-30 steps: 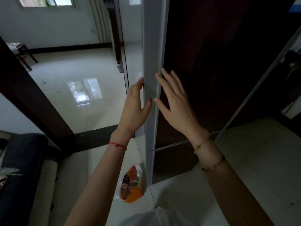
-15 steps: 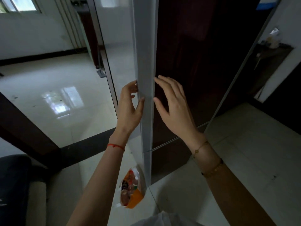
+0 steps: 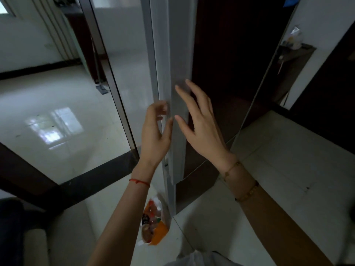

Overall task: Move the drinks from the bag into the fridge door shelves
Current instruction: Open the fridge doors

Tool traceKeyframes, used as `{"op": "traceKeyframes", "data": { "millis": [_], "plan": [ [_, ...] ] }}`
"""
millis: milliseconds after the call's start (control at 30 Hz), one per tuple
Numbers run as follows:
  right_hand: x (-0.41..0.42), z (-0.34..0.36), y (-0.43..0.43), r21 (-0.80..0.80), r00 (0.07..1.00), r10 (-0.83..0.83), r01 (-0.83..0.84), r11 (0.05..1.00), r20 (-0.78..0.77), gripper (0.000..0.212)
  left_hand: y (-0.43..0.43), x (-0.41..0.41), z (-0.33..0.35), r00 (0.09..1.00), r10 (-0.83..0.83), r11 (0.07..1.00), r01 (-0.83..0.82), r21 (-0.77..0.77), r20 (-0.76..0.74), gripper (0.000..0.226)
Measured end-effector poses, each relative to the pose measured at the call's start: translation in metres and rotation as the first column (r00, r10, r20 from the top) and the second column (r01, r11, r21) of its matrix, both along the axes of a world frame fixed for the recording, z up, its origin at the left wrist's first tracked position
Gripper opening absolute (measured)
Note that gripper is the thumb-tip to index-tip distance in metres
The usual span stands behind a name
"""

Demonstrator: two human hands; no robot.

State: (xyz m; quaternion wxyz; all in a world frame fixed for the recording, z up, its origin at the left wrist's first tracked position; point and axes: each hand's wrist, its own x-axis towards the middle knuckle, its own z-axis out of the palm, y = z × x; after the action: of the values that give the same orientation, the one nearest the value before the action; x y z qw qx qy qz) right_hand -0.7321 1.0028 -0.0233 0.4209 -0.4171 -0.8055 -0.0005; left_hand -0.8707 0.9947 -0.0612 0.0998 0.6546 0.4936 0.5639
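The fridge's upper door (image 3: 221, 64) is dark and glossy, with a grey side edge (image 3: 179, 64). My left hand (image 3: 155, 135) grips that edge from the left, fingers curled behind it and the thumb on the grey face. My right hand (image 3: 201, 127) lies against the edge from the right with straight, spread fingers. The upper door's bottom corner stands slightly out from the lower door (image 3: 196, 189). A clear plastic bag of drinks (image 3: 153, 221), showing orange and red packaging, sits on the floor at the fridge's foot, below my left forearm. The door shelves are hidden.
A glossy tiled floor (image 3: 57, 112) spreads to the left and right of the fridge. A dark sofa (image 3: 11, 227) fills the lower left corner. A dark wooden shelf with small items (image 3: 294, 48) hangs at the upper right. White fabric (image 3: 194, 258) shows at the bottom edge.
My left fingers have curled further round the door's edge, and the upper door has come slightly out from the lower one. The view has turned a little to the right.
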Motion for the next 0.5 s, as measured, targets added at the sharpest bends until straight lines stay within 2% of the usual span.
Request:
{"op": "traceKeyframes", "data": {
  "millis": [100, 200, 333, 500],
  "plan": [
    [0.010, -0.003, -0.014, 0.106, 0.989, -0.067, 0.081, 0.991, -0.130, 0.054, -0.017, 0.017, 0.000, 0.997, -0.072, 0.997, 0.072, 0.018, 0.019, 0.029],
    [0.027, -0.009, -0.027, 0.155, 0.973, -0.118, 0.150, 0.977, -0.196, 0.061, -0.030, 0.032, 0.002, 0.988, -0.154, 0.987, 0.154, 0.052, -0.005, 0.028],
    [0.048, -0.015, -0.041, 0.213, 0.952, -0.183, 0.237, 0.948, -0.245, 0.078, -0.040, 0.043, 0.004, 0.960, -0.273, 0.958, 0.277, 0.078, -0.055, 0.027],
    [0.075, -0.014, -0.052, 0.313, 0.938, -0.261, 0.324, 0.893, -0.227, 0.071, -0.046, 0.052, 0.016, 0.948, -0.284, 0.949, 0.299, 0.099, -0.141, 0.033]
  ]
}}
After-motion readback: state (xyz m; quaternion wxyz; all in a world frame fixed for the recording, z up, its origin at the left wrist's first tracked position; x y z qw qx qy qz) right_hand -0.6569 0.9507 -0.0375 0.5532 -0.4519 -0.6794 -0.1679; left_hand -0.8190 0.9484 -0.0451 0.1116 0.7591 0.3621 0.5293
